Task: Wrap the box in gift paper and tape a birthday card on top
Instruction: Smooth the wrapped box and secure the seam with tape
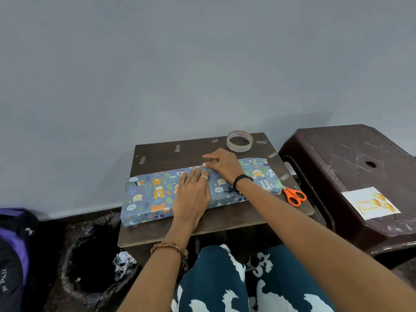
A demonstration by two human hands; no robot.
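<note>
1. At 8 o'clock, a dark and purple bag [13, 248] sits on the floor; white letters on it read something like "Pull", though only in part.
2. Just right of it, a bin [90, 264] lined with black plastic stands by the tabletop's near left corner, with crumpled paper [125, 264] at its right rim.
3. The tabletop [162, 154] is small, dark and wooden; short strips of tape [177, 148] are stuck along its far and right edges.
4. The box [148, 199], already covered in blue paper printed with cartoon bears and leaves, lies slantwise across the tabletop, its left end nearer the person, its right end toward 2 o'clock.
5. The left hand [193, 194] lies flat on the middle of the box, fingers [191, 174] straight and close together, pressing the paper; a ring is on one finger and a wooden bead bracelet on the wrist.
6. The right hand [225, 167] rests on the box's far edge at 12 o'clock, touching the left fingertips; its thumb and forefinger seem to pinch or press at the paper seam, the other fingers loosely curled. A black band circles the wrist.
7. A tape roll [239, 141] stands at the far edge; the red print inside its core is too small to read.
8. Orange scissors [295, 195] lie touching the box's right end.
9. At 3 o'clock, on a brown plastic stool [351, 154], lies a white card [370, 203] with gold balloons and "Happy Birthday" in gold script.
</note>
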